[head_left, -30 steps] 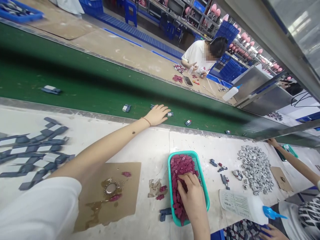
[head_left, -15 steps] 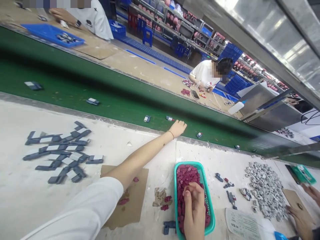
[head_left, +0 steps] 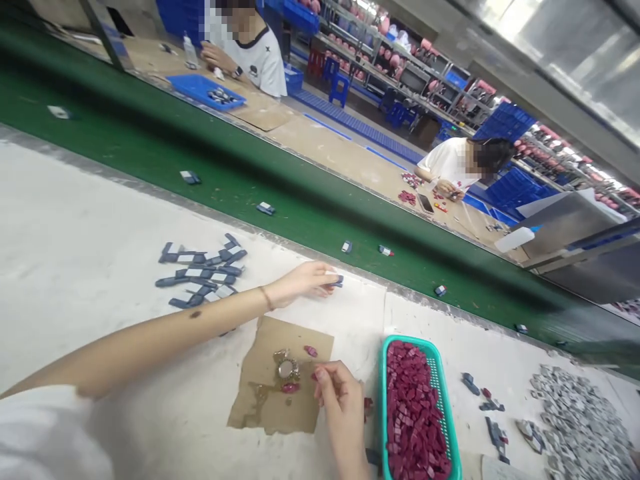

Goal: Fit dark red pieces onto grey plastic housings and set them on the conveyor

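My left hand [head_left: 307, 280] is closed on a small blue-grey plastic piece [head_left: 337, 281] with its fingertips, over the white table beside the belt. Closed in a pinch, my right hand [head_left: 344, 413] holds a small dark-red plastic piece [head_left: 315, 375] above the right edge of a brown cardboard sheet [head_left: 250, 393]. On that sheet sits a small round cap-like dish [head_left: 286, 369] with a crusted rim, and two dark-red pieces [head_left: 290, 388] lie near it. A teal basket [head_left: 455, 433] full of dark-red pieces stands right of my right hand. Blue-grey pieces with white faces [head_left: 200, 272] lie behind my left forearm.
A green conveyor belt [head_left: 310, 230] crosses beyond the table, carrying several small blue-grey and white pieces [head_left: 266, 209]. A heap of grey pieces [head_left: 583, 420] lies at right. Across the belt, two people sit at a bench; a blue tray [head_left: 185, 85] is near one of them.
My left hand has come back from the belt's edge and now shows a blue-grey piece. The right hand has moved from the basket to the cardboard. The view has swung left.
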Motion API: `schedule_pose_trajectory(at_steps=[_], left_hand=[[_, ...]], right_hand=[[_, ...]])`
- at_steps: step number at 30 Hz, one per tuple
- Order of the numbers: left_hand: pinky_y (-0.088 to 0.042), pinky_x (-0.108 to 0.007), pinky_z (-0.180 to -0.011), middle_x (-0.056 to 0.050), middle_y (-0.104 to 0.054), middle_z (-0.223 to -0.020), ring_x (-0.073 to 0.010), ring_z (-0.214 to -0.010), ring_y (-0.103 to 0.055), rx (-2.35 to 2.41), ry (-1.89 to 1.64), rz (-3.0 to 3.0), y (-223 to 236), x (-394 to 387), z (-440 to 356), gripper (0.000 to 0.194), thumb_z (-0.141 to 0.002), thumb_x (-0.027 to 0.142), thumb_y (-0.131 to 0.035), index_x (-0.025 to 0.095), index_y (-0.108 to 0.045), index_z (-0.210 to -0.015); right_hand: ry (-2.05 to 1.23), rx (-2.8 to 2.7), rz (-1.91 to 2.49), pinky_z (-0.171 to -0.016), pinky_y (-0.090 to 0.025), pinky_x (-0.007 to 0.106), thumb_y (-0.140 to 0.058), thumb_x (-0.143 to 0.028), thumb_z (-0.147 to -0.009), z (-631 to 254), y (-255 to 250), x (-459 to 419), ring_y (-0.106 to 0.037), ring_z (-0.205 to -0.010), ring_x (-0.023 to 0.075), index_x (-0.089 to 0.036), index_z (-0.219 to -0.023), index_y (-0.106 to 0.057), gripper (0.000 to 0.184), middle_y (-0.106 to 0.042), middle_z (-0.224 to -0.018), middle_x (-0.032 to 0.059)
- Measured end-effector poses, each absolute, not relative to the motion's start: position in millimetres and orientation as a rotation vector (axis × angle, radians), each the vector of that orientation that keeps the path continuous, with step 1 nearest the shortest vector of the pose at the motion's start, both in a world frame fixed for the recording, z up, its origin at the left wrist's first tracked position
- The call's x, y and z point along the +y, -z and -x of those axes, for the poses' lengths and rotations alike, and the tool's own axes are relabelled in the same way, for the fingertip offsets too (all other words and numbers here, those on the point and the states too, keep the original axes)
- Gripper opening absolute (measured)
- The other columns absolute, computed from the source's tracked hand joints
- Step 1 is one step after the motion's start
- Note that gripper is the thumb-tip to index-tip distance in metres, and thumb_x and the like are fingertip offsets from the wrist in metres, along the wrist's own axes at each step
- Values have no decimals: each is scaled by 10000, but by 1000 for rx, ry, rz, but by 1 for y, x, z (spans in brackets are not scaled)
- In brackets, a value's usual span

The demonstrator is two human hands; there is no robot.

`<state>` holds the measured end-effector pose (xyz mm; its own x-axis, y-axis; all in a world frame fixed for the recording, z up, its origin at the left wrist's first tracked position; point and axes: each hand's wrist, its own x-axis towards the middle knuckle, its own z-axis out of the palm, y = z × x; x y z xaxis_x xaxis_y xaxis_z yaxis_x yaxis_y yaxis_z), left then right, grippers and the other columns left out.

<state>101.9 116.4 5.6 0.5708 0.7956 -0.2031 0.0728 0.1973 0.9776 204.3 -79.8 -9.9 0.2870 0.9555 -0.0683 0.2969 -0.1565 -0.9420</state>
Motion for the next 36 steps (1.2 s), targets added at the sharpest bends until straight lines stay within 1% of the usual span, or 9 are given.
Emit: schedule_pose_trajectory(at_steps=[2,6,11,15,20,22,26,31,36], left_hand=[[-568,-325,-675,-88,-717,-853,-212,-764,-706,881,-620,-1167,-9,98,-61,393,-729,508,-718,148,-633,-864],[-547,-274,-666,-73,-723,-957,-236,-867,-708,1009,-620,-762,-10,58,-10,439,-598,422,-845,182,-665,-919],[-525,-241,-644,-63,-720,-966,-204,-873,-665,1039,-672,-538,-3,19,10,437,-565,431,-871,182,-683,-871],[-508,-197,-644,-44,-714,-915,-162,-855,-629,964,-694,-402,4,3,10,406,-581,439,-872,181,-705,-847],[-557,-306,-755,-26,-683,-850,-185,-821,-650,887,-778,-274,3,-9,-1,463,-604,443,-862,189,-667,-939],[-569,-317,-699,-13,-668,-837,-194,-782,-663,895,-822,-333,2,-13,-5,478,-636,467,-833,205,-615,-971],[-541,-272,-578,-19,-673,-830,-157,-645,-626,985,-860,-640,4,-18,-7,409,-706,467,-773,204,-554,-929],[-547,-314,-748,-76,-698,-933,-222,-863,-652,1089,-798,-940,11,-25,-6,275,-802,413,-660,189,-598,-950],[-535,-295,-723,-80,-677,-965,-236,-898,-630,1133,-769,-1096,13,-30,-6,238,-852,401,-567,193,-615,-957]], right_hand=[[-832,-1326,1644,-504,-486,228,-551,-450,-896,-196,11,-72,-629,-556,162,-183,-718,-691,350,-675,-607,29],[-761,-1561,1590,-536,-513,243,-486,-379,-950,-184,19,-61,-645,-568,159,-195,-750,-683,335,-699,-668,29],[-429,-1955,1558,-576,-513,288,-368,-327,-1007,-179,31,-55,-627,-616,182,-199,-768,-642,385,-666,-674,47],[-340,-2099,1557,-571,-500,292,-314,-288,-1023,-179,31,-53,-605,-608,183,-204,-755,-611,409,-634,-651,43],[-314,-2097,1576,-536,-483,294,-288,-273,-1025,-177,30,-52,-593,-580,182,-195,-736,-589,425,-625,-638,50],[-352,-2073,1561,-541,-483,284,-315,-254,-1017,-177,30,-52,-601,-591,176,-194,-756,-593,386,-633,-655,46],[-432,-1962,1516,-530,-476,256,-384,-235,-993,-182,29,-55,-591,-563,156,-200,-750,-589,320,-617,-631,17],[-522,-1773,1584,-531,-469,243,-451,-245,-956,-188,28,-56,-596,-548,152,-197,-735,-598,270,-617,-621,12],[-768,-1431,1665,-526,-468,241,-514,-353,-928,-187,25,-58,-602,-546,154,-194,-726,-630,282,-643,-609,12]])
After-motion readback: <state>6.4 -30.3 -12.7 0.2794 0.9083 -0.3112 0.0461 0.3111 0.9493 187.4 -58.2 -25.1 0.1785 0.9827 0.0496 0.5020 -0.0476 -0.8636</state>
